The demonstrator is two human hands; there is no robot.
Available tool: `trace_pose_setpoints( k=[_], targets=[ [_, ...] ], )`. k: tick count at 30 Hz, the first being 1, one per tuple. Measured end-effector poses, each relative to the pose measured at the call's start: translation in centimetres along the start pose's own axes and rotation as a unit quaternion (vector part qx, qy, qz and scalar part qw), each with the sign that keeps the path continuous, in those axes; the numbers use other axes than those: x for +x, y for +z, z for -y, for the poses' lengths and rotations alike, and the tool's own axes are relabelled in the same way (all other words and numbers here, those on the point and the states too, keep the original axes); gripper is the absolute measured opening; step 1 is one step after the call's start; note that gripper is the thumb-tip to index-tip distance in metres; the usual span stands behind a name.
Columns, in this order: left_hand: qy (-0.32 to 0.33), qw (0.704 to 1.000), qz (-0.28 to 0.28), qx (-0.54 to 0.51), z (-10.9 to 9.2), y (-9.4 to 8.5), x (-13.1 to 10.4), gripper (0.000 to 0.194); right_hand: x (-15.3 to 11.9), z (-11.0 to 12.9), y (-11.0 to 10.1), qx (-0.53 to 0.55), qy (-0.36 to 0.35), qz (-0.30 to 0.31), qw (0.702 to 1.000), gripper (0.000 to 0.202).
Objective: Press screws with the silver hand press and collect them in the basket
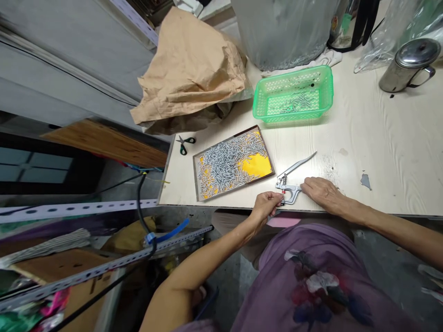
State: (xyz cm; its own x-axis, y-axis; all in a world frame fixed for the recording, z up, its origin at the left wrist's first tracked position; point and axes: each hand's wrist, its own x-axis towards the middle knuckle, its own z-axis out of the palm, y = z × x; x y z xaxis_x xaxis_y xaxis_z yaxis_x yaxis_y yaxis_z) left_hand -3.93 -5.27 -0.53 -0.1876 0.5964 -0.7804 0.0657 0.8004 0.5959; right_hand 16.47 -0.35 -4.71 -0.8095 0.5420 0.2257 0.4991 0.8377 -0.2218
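Observation:
A metal hand press tool (290, 183) lies near the front edge of the pale wooden table (380, 138), its long lever pointing up to the right. My right hand (320, 190) rests on the tool's lower handle and holds it down. My left hand (268, 204) pinches at the tool's jaw, fingers closed on something too small to make out. Just left of the tool sits a shallow tray (266, 159) with a yellow bottom, filled with several small silvery metal pieces.
A green plastic basket (325, 85) with more metal pieces stands behind the tray. Green-handled scissors (183, 144) lie at the table's left edge, below crumpled brown paper (190, 64). A steel lidded mug (408, 64) sits far right; a grey plastic bag (284, 32) at the back.

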Motion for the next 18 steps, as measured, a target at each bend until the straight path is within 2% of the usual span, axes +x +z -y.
trace_pose_setpoints(
  k=[2,8,14,18],
  targets=[
    [-0.003,0.999,0.005,0.039,-0.3,-0.3,0.1,0.024,0.0,0.0,-0.2,0.011,0.001,0.009,1.0,0.023],
    [-0.007,0.983,0.066,0.174,-1.8,-1.2,0.3,0.014,-0.2,0.0,-0.5,0.043,-0.017,0.034,0.998,0.021],
    [0.055,0.962,0.033,0.264,-2.1,-1.1,0.0,0.017,-0.4,0.1,-0.2,0.006,-0.019,0.009,1.0,0.023],
    [0.071,0.956,0.042,0.283,-2.1,-1.0,0.1,0.017,-0.3,0.3,-0.3,-0.022,-0.025,0.007,0.999,0.024]
  ],
)
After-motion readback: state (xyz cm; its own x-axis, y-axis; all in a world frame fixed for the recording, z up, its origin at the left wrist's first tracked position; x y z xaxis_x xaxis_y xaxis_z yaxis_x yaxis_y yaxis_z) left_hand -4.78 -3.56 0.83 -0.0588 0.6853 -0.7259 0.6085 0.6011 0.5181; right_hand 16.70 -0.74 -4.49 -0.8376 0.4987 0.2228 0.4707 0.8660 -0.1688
